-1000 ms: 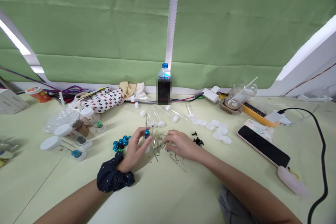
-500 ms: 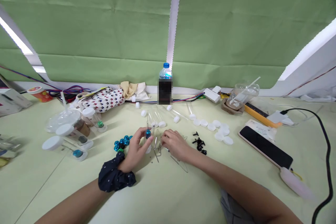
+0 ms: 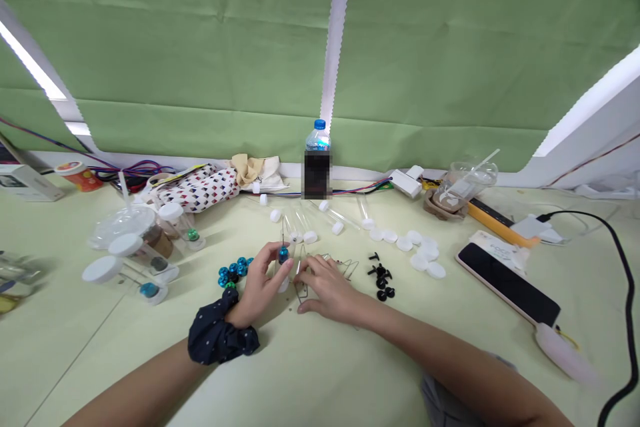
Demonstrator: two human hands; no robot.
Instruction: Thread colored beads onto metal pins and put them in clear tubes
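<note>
My left hand, with a dark dotted scrunchie on its wrist, closes round a small shiny blue ball-like piece. A thin metal rod rises upright from that piece. Just to the right, my right hand reaches palm down over several bent metal wires, its thumb apart from the fingers. The fingertips touch or nearly touch the wires, and part of the pile is hidden under the hand. Left of my left hand lie several blue, black and green ball-like pieces.
Black T-shaped pieces, white round caps and a phone lie to the right. Clear tubes with white caps lie behind my hands. Clear lidded jars are at left. A bottle stands at the back.
My right hand has shifted slightly left and towards me, its thumb now spread from the fingers over the wires. My left hand keeps the blue piece in almost the same place.
</note>
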